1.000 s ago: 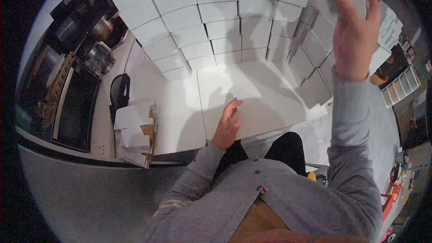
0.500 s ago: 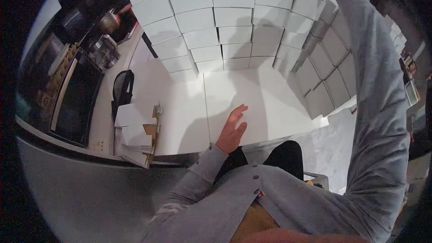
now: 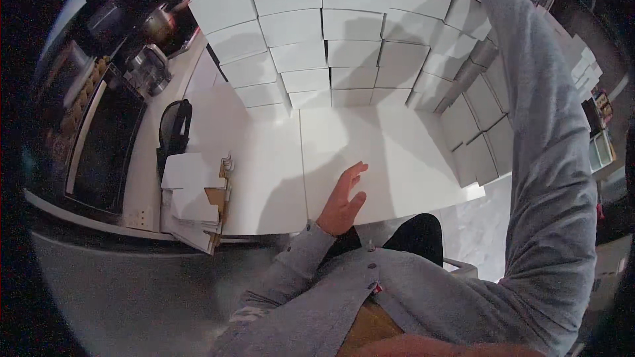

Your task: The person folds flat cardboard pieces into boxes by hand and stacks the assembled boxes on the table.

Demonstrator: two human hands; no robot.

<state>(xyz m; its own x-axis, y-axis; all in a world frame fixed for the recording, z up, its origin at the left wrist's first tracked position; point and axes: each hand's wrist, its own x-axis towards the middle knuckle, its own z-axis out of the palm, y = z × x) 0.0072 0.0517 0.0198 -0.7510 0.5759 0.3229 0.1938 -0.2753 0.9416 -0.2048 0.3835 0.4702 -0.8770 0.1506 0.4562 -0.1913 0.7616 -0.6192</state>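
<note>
The left hand [image 3: 342, 202] lay open, fingers spread, on the white table [image 3: 264, 178] near its front edge, while the right arm reached up over the stacked white boxes [image 3: 350, 33], its grip out of view.

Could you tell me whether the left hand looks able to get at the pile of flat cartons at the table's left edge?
Probably yes: the left hand is open on the table, with only bare tabletop between it and the flat cartons.
</note>
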